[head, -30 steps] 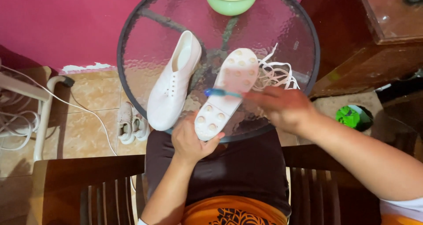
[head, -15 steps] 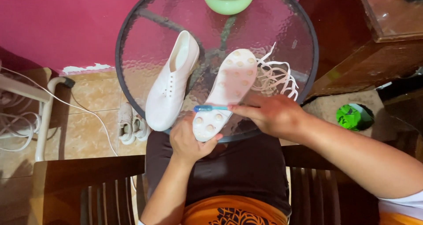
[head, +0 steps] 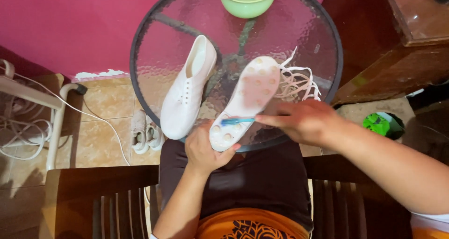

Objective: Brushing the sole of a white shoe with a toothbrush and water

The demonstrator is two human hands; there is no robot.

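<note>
Left hand (head: 202, 151) grips the heel of the sole-up white shoe (head: 245, 101), whose long axis runs up-right away from the person, while right hand (head: 304, 122) pinches the blue toothbrush (head: 236, 121) crosswise near that heel.

Left hand (head: 202, 150) cupped, fingers curled upward, forearm rising from below. Right hand (head: 304, 122) closed in a pinch, forearm stretched in from the right.
</note>
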